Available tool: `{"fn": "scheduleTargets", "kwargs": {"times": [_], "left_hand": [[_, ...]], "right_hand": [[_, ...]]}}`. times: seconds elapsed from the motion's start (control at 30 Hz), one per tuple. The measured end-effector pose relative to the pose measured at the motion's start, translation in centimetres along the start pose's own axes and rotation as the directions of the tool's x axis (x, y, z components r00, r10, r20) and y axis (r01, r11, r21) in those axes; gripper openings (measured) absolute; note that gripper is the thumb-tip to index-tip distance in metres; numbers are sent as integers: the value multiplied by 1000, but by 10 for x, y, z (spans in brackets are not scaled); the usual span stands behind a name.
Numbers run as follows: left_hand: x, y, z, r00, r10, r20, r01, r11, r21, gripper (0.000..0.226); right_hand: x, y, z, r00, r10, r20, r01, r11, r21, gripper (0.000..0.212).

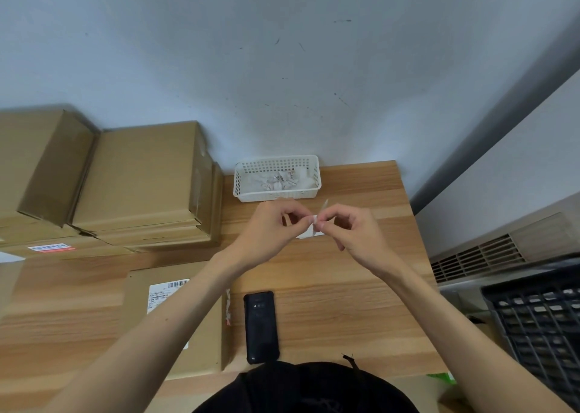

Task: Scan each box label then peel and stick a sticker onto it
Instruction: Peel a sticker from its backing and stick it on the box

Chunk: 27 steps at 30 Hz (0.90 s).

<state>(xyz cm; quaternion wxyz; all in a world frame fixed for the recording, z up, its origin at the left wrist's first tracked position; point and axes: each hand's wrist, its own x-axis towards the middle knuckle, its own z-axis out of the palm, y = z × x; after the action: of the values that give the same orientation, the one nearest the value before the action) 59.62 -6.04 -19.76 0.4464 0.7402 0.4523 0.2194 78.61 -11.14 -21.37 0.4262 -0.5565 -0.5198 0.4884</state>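
The sticker [314, 224], a small white slip, is held in the air above the wooden table [345, 287], just in front of the white basket [277, 177]. Both hands meet on it: the left hand [270, 230] pinches its left edge between thumb and forefinger, and the right hand [354, 233] pinches its right edge the same way, with a thin strip of paper standing up from the right fingertips (whether that is backing or sticker cannot be told). The other fingers of both hands are loosely curled.

The basket, set against the wall, holds crumpled white paper scraps. Nearer the person than the basket lies a black handheld scanner [261, 328], and to its left a flat cardboard box [194, 343] with a white barcode label [166, 296]. Left of the basket stand stacked cardboard boxes [141, 180].
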Motion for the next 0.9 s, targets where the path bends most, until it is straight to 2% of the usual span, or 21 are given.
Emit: {"fn": "scheduleTargets", "kwargs": {"times": [0.23,0.43,0.67,0.9], "left_hand": [[-3,-1,-4,995,-24,-98,21,999,-39,11],[-3,-4,2,997,-2,-74,0,1000,-29,9],[-4,-10,8,1000,-4,-14,4,1000,-31,16],[-5,-19,8,992,-78,-96,71,995,-74,11]], "right_hand": [[0,3,-1,996,78,-35,-76,996,50,11],[1,6,6,994,93,-50,-89,992,86,17],[4,14,12,995,80,-60,-72,989,128,9],[7,24,12,991,115,-72,-101,980,174,10]]}}
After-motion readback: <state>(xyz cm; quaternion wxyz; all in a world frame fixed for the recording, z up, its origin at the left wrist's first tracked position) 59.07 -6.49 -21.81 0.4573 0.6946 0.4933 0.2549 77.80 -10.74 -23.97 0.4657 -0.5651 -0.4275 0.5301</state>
